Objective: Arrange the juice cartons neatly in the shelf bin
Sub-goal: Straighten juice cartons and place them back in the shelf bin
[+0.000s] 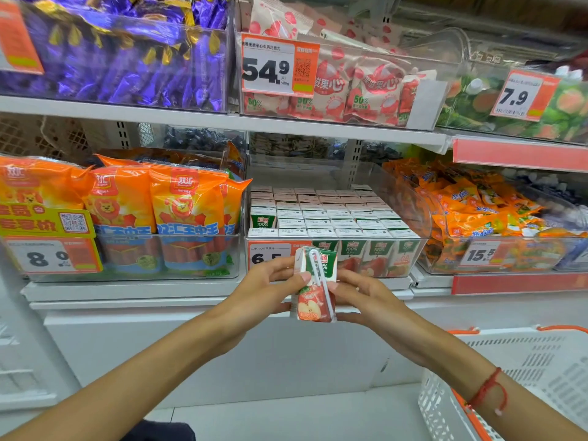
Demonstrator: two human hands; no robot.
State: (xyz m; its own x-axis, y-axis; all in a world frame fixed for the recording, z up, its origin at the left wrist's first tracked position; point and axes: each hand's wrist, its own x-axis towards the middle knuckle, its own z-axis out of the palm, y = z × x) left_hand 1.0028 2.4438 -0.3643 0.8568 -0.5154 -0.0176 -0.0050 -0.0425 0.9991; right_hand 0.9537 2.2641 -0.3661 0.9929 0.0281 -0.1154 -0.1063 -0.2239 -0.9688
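Fingers point(288, 268) of the left hand point(267, 291) curl round the left edge of a juice carton point(315, 284), thumb pressed on its front, while the right hand point(362, 300) pinches the carton's right edge and lower corner from the other side. Both hands hold this one carton upright, just in front of the shelf bin point(410, 259) and near the bin's left front corner, with its wrapped straw point(321, 281) running slantwise down the face toward the viewer.

Inside the clear bin the other cartons point(318, 214) stand in tight rows, tops level; the front row shows its green and red faces through the wall. A gap seems to lie at the far left, where one carton's face point(262, 219) shows behind the front row.

The likely trouble is fit. The rows look packed close, so pushing this carton down into a narrow slot could tilt a neighbour or crush a corner. The straw could catch on an adjoining carton's edge and peel loose. The price tag point(269, 254) hangs on the bin's front wall just behind the left hand and may be knocked askew as the carton is lifted over the rim. An orange-trimmed white basket point(525, 370) sits near right.
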